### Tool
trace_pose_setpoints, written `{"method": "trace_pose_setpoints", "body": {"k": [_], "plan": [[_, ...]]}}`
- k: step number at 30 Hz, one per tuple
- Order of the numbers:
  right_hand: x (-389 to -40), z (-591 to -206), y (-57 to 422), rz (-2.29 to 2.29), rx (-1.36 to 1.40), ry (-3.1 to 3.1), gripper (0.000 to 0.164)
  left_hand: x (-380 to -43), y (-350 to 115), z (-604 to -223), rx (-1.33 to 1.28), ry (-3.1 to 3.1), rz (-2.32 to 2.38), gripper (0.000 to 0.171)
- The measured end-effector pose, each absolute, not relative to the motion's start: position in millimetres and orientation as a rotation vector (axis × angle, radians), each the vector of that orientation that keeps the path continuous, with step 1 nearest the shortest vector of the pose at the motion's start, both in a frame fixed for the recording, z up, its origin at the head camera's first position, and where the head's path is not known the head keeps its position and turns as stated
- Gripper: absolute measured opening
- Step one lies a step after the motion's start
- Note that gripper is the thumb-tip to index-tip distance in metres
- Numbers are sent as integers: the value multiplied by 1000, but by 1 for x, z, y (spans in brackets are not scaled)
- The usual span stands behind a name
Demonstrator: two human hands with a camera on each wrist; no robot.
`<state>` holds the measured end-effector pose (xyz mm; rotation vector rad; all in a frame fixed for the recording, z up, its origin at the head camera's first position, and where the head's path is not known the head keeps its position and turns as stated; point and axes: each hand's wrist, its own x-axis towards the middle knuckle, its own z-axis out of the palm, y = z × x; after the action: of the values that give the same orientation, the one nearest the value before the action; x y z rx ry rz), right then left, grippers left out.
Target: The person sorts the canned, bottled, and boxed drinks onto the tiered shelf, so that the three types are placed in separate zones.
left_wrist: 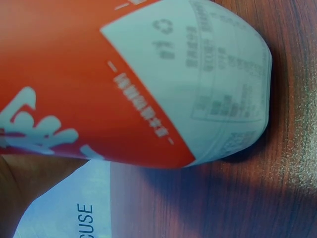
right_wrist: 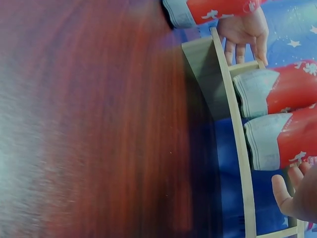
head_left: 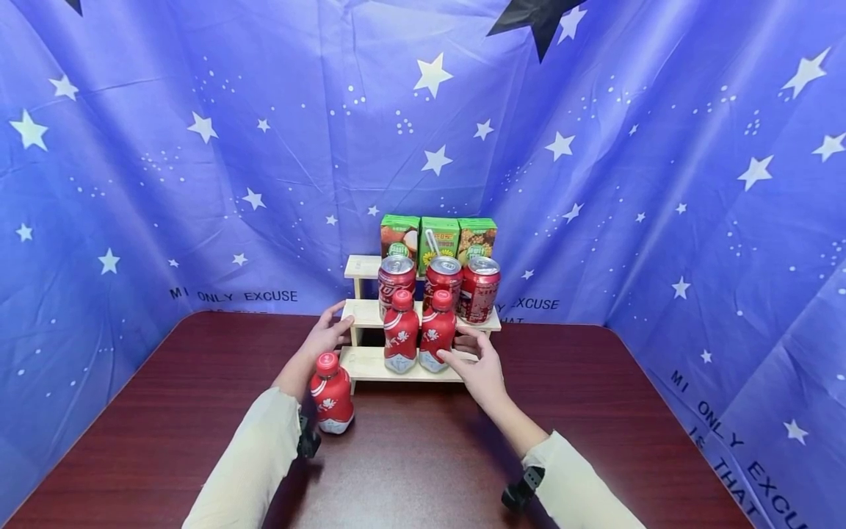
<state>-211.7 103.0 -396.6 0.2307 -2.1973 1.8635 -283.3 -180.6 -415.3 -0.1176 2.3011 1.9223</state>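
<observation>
My left hand [head_left: 325, 333] touches the left end of the wooden stepped shelf [head_left: 362, 314] at its middle tier, fingers fairly straight. By my left forearm a red bottle [head_left: 333, 400] stands upright on the table; its red-and-white label [left_wrist: 148, 89] fills much of the left wrist view. Two matching bottles, the left one [head_left: 401, 334] and the right one [head_left: 437, 334], stand on the lowest tier. My right hand [head_left: 482, 367] is at the right bottle, fingertips beside it. In the right wrist view its thumb [right_wrist: 281, 194] stands apart from that bottle.
Red drink cans [head_left: 481, 294] stand in a row on the middle tier. Green juice boxes [head_left: 439, 234] line the top tier, with a wrapped straw on the middle one. The dark wooden table [head_left: 410, 455] meets a blue star-patterned cloth [head_left: 297, 147] around the back and sides.
</observation>
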Motion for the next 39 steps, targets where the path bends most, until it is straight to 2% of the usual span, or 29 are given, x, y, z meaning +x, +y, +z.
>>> {"method": "trace_pose_setpoints", "body": {"k": [5,14,22,28,39], "plan": [[-194,-386,99,1816,225,-2229,49,-283,-181,-415,-122,2310,1921,61],[-183,-392,92,1862,300,-2217,44,-280,-179,-413,-142,2295,1926,60],[-180,-406,77,1897,413,-2259,46,-280,-179,-412,-143,2290,1933,60],[-167,-398,61,1863,534,-2361,46,-281,-180,-414,-131,2304,1923,61],[-178,-429,26,1839,686,-2420,49,-253,-170,-379,-126,2267,1943,59]]}}
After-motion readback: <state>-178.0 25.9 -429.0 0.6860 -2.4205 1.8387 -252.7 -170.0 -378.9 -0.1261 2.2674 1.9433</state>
